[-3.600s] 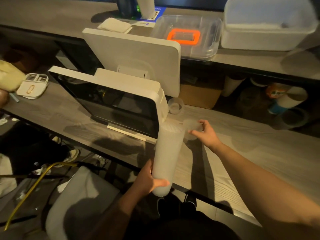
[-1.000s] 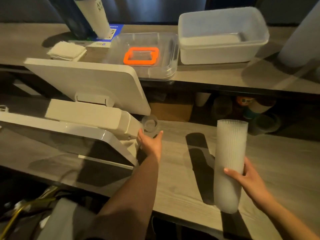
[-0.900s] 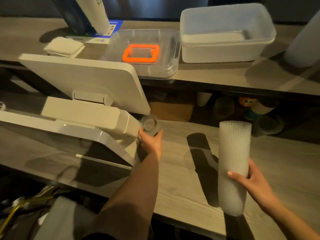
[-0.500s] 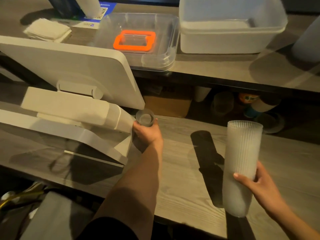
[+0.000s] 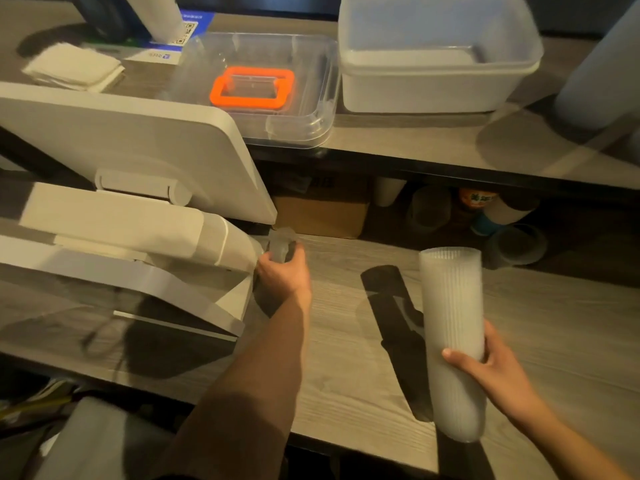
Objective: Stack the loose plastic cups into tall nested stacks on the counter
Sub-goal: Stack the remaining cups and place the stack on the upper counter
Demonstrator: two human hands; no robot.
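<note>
Nearest you, at the front edge of the wood-grain surface (image 5: 346, 358), your right hand (image 5: 491, 365) has its grip wrapped round the lower half of one tall nested stack (image 5: 452, 337) of frosted, ribbed plastic cups: thumb across the front, fingers behind. Stack tilts slightly, open mouth up, rounded base near the surface edge; whether it touches the surface, cannot tell. Dark elongated shadow lies just left of it.

Farther in, your left hand (image 5: 284, 271) reaches forward, grip curled round one small clear cup (image 5: 282, 245), blurred, beside the corner of the white terminal (image 5: 138, 237). Cup sits at the fingertips, close to the back of the surface.

Beyond, under the raised shelf (image 5: 450, 147): one cardboard box (image 5: 322, 211), several cups and containers in shadow, count unclear.

On the shelf: one clear tray with an orange rectangular ring (image 5: 252, 88), one white translucent tub (image 5: 436, 60), one folded pale cloth (image 5: 72, 67).
</note>
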